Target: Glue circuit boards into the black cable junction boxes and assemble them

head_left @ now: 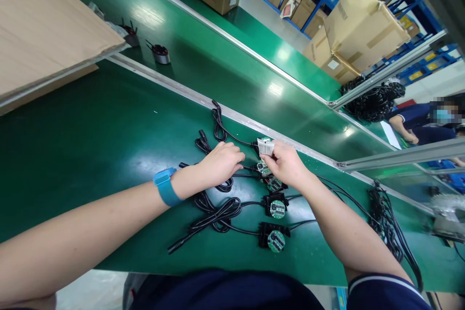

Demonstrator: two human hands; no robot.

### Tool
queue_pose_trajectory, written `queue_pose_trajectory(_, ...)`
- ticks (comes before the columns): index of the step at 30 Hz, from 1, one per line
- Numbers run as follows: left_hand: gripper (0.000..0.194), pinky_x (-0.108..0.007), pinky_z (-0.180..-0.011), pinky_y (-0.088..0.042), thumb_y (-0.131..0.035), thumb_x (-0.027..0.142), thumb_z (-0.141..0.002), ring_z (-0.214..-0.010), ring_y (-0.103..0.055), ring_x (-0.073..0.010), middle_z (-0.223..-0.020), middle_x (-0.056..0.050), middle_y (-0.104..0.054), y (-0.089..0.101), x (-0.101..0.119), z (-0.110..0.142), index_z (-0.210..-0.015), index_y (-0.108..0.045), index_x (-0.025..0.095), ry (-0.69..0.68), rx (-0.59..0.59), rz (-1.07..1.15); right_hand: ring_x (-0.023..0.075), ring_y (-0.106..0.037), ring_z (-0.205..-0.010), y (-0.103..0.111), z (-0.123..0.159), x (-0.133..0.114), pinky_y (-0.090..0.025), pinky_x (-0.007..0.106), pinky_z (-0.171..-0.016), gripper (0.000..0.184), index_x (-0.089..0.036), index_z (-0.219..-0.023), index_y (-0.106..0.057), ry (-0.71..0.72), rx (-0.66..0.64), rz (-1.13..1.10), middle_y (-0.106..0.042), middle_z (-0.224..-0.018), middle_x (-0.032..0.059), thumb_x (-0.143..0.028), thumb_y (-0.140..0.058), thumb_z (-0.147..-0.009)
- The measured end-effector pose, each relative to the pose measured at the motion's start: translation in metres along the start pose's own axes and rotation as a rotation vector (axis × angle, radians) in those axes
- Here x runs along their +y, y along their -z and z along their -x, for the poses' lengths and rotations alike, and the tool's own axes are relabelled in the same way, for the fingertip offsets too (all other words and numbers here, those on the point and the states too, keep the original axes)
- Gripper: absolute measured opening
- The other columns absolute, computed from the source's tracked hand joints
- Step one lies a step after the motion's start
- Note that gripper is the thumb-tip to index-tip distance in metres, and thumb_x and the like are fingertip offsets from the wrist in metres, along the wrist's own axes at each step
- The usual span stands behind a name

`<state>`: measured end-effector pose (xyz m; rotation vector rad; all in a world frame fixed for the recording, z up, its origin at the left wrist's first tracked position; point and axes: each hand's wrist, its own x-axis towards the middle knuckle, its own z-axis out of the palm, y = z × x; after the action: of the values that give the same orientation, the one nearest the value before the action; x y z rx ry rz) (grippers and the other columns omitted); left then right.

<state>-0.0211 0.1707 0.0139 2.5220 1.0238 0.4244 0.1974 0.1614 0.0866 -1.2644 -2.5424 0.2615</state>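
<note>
My right hand [288,164] is closed round a small white tube with print on it [266,147], its flat end pointing up. The tube is above a round green circuit board [263,167], partly hidden by my fingers. My left hand [224,161] has curled fingers, pinched on a black cable [249,168] that leads to that board. Nearer to me lie further round boards [277,209] on black housings, each wired to a coiled black cable [218,213]. Another coiled cable [219,126] lies beyond my left hand.
A metal rail [174,88] crosses the green bench [90,155]. A cardboard sheet [54,29] overhangs the left, with a wound motor part [160,54] beside it. Black cables [387,223] are heaped at right. Beyond the frame are cartons [363,29] and a seated co-worker [414,121].
</note>
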Motion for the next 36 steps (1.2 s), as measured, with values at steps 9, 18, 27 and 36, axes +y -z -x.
queue_pose_trajectory(9, 0.013, -0.037, -0.083, -0.039, -0.063, 0.028, -0.091, -0.092, -0.056, -0.0235, -0.087, -0.006, -0.065, -0.007, -0.005, 0.0, -0.091, -0.069, 0.017, -0.023, 0.045, 0.002, 0.0169, -0.053, -0.068, 0.007, 0.008, 0.005, -0.04, 0.028, -0.063, 0.018, -0.02, -0.073, -0.053, -0.034, 0.079, 0.013, -0.055, -0.071, 0.0027, -0.02, -0.058, -0.09)
queue_pose_trajectory(18, 0.013, -0.036, -0.085, -0.04, -0.062, 0.028, -0.092, -0.091, -0.055, -0.0226, -0.088, -0.006, -0.064, -0.005, -0.003, 0.001, -0.092, -0.069, 0.017, -0.018, 0.038, 0.0, 0.0164, -0.054, -0.068, 0.004, 0.016, -0.004, -0.042, 0.028, -0.063, 0.019, -0.02, -0.072, -0.054, -0.032, 0.133, -0.023, -0.056, -0.072, 0.0022, -0.021, -0.06, -0.09)
queue_pose_trajectory(27, 0.014, -0.037, -0.084, -0.041, -0.061, 0.028, -0.091, -0.089, -0.054, -0.0224, -0.087, -0.007, -0.063, -0.005, -0.004, 0.001, -0.088, -0.07, 0.017, -0.027, 0.04, 0.008, 0.0165, -0.055, -0.071, -0.002, 0.014, -0.009, -0.043, 0.028, -0.064, 0.016, -0.02, -0.075, -0.054, -0.001, 0.059, -0.064, -0.056, -0.076, 0.0028, -0.018, -0.057, -0.091)
queue_pose_trajectory(36, 0.017, -0.036, -0.082, -0.04, -0.058, 0.028, -0.093, -0.088, -0.053, -0.0223, -0.084, -0.007, -0.062, -0.006, -0.004, 0.001, -0.085, -0.069, 0.017, -0.042, 0.055, 0.014, 0.0158, -0.051, -0.068, 0.009, 0.019, -0.003, -0.041, 0.028, -0.063, 0.022, -0.021, -0.071, -0.05, -0.04, 0.102, 0.001, -0.053, -0.073, 0.0019, -0.02, -0.055, -0.093)
